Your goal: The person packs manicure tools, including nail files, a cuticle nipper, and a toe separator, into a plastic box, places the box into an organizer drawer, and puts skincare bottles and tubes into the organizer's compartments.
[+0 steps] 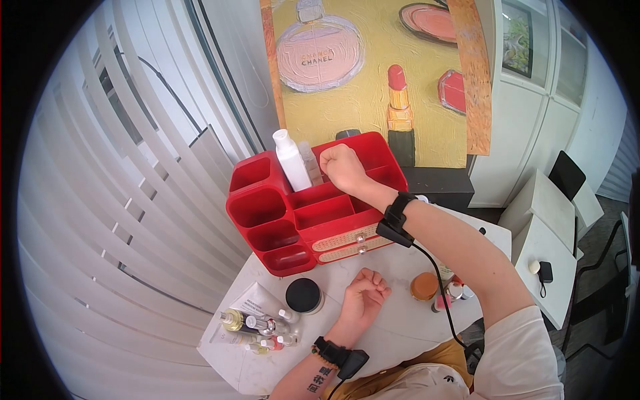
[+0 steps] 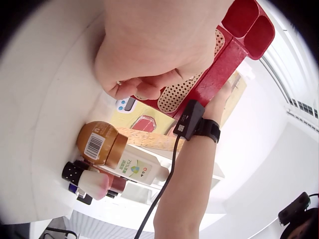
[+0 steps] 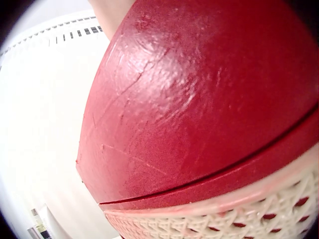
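My right hand [image 1: 345,168] reaches over the red organizer [image 1: 325,217], fingers curled down at its back compartments. Right beside those fingers stands a translucent bottle [image 1: 310,163], with a white bottle [image 1: 291,160] to its left. Whether the right hand holds anything I cannot tell; in the right wrist view the organizer's red wall [image 3: 199,99] hides the fingers. My left hand [image 1: 363,300] rests on the white table in front of the woven-front drawers [image 1: 343,241], fingers loosely curled with nothing in them. The left wrist view shows that hand [image 2: 154,50] close up.
A black-lidded jar [image 1: 304,295] and several small bottles [image 1: 267,325] lie or stand left of the left hand, beside a white tube [image 1: 257,300]. To the right are an orange-brown jar [image 1: 424,287] and a makeup brush [image 2: 94,184]. A cosmetics painting [image 1: 373,100] stands behind.
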Demonstrator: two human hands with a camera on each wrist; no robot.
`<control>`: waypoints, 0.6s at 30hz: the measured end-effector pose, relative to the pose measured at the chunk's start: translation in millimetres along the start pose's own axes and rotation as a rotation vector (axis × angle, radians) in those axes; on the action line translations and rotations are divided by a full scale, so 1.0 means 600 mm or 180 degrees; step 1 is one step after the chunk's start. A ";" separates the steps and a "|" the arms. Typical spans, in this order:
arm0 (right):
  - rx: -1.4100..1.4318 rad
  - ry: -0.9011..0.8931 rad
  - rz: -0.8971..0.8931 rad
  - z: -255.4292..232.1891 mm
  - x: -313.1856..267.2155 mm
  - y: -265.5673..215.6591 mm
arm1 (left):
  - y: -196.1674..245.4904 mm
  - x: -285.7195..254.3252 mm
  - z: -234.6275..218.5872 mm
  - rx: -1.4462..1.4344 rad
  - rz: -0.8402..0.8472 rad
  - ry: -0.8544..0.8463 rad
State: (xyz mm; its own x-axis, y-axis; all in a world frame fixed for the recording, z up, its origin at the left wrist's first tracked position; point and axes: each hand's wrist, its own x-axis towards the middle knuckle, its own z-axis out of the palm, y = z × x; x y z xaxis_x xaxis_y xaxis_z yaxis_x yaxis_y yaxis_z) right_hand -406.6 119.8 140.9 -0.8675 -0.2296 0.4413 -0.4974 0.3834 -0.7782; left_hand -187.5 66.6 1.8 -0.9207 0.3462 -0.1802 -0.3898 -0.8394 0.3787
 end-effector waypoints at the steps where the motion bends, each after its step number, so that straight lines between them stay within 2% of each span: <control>1: -0.0012 -0.0003 -0.0027 0.000 0.001 0.001 | 0.000 0.000 0.001 0.0009 0.0003 0.0016; 18: -0.0046 -0.0056 -0.0018 0.000 -0.001 -0.001 | 0.001 0.005 -0.009 -0.0159 -0.0120 0.0061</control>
State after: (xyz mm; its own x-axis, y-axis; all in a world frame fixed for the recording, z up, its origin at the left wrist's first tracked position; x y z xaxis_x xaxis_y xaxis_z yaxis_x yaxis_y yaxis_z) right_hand -406.0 119.6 141.3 -0.8644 -0.2476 0.4376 -0.5024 0.3949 -0.7692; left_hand -190.3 64.6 -3.2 -0.9046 0.3703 -0.2111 -0.4223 -0.8459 0.3257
